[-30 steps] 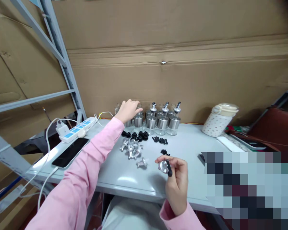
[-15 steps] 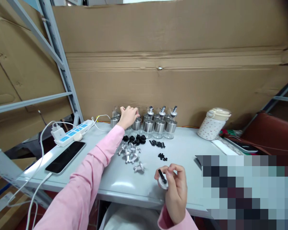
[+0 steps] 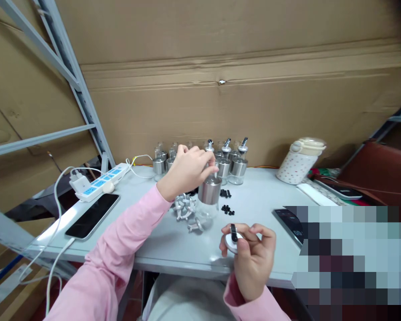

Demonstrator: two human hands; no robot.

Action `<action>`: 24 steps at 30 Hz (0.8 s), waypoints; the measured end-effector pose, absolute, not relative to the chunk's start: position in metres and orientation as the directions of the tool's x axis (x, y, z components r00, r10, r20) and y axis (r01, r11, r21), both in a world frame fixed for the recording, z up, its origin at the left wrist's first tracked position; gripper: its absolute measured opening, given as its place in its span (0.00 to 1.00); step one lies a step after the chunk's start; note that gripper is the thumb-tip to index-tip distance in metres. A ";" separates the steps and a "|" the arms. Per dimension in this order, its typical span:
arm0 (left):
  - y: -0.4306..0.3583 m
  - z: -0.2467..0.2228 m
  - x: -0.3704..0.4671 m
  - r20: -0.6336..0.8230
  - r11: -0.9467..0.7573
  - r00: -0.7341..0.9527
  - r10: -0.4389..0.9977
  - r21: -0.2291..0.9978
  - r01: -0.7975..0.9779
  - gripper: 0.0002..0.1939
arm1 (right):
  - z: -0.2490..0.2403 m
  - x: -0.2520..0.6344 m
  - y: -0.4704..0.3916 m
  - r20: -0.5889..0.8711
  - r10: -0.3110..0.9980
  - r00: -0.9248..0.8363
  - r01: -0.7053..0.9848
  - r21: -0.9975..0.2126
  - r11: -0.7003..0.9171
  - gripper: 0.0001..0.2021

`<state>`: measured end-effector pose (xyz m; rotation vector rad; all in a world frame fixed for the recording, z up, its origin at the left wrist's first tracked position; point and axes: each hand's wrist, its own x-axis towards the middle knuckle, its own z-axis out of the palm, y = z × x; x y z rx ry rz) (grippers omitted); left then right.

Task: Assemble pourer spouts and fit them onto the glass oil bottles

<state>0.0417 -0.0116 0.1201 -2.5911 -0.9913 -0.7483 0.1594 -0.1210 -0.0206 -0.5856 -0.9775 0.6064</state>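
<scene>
My left hand [image 3: 195, 169] grips the neck of a glass bottle with a steel sleeve [image 3: 209, 191], held upright over the table in front of the bottle rows. My right hand [image 3: 252, 254], near the table's front edge, pinches a pour spout [image 3: 233, 240] with a white round base and a black tip. Silver spout parts [image 3: 184, 206] lie in a pile under my left wrist, with one loose silver part [image 3: 195, 225] nearer me. Small black pieces [image 3: 227, 209] and short black tubes [image 3: 226, 193] lie right of the held bottle.
Several steel-sleeved bottles [image 3: 239, 167] stand at the back, some with spouts. At left are a power strip [image 3: 100, 183] and a phone [image 3: 93, 216]. A dotted flask [image 3: 299, 162] and another phone [image 3: 289, 225] are at right.
My left hand has come forward and right from the back row, bringing a bottle with it. My right hand has shifted slightly right, still holding the spout. The view has tilted a little.
</scene>
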 end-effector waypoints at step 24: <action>-0.010 0.112 0.036 0.305 -0.861 0.827 0.472 0.360 0.359 0.14 | 0.114 0.185 -0.070 0.745 0.646 0.168 -0.054 -0.647 0.760 0.06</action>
